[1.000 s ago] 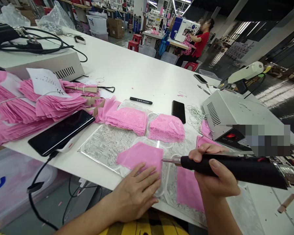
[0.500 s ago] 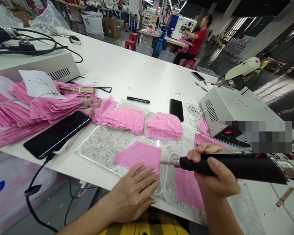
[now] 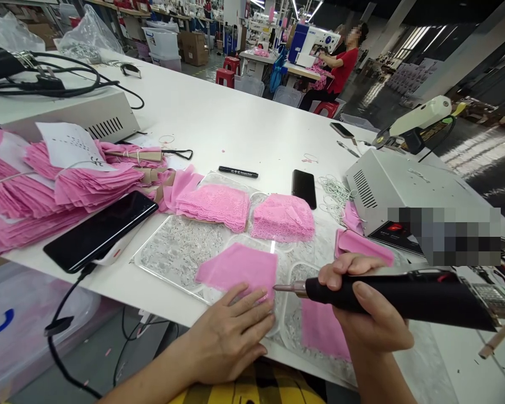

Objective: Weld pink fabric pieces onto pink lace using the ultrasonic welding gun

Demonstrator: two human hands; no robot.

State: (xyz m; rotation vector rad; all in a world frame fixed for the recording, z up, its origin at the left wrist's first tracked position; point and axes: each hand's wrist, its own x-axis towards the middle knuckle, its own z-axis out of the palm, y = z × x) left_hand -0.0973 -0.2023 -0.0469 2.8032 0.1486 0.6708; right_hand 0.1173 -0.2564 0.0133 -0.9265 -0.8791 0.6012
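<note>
My left hand (image 3: 238, 331) lies flat with its fingers stretched out, on the lower part of a pink fabric piece (image 3: 239, 266). That piece rests on a clear plastic template (image 3: 164, 255). In my right hand (image 3: 370, 306) is a black handheld spot welder (image 3: 374, 294) with a thin pointed metal tip. The tip is at the right edge of the fabric, just beside my left fingertips. Another pink piece (image 3: 324, 328) lies under the right forearm and is partly hidden. Behind are a stack of pink lace pieces (image 3: 214, 205) and a smaller lace stack (image 3: 283, 217).
Bundled pink fabric (image 3: 88, 179) and a large black phone (image 3: 103, 230) lie at the left. A marker (image 3: 238, 171) and a smaller phone (image 3: 303, 189) lie behind the lace. A grey machine box (image 3: 416, 179) stands at the right. A person in red (image 3: 345, 70) sits farther off.
The welder's tip has moved down along the fabric's right edge, closer to my left fingers. My left hand stays in nearly the same place.
</note>
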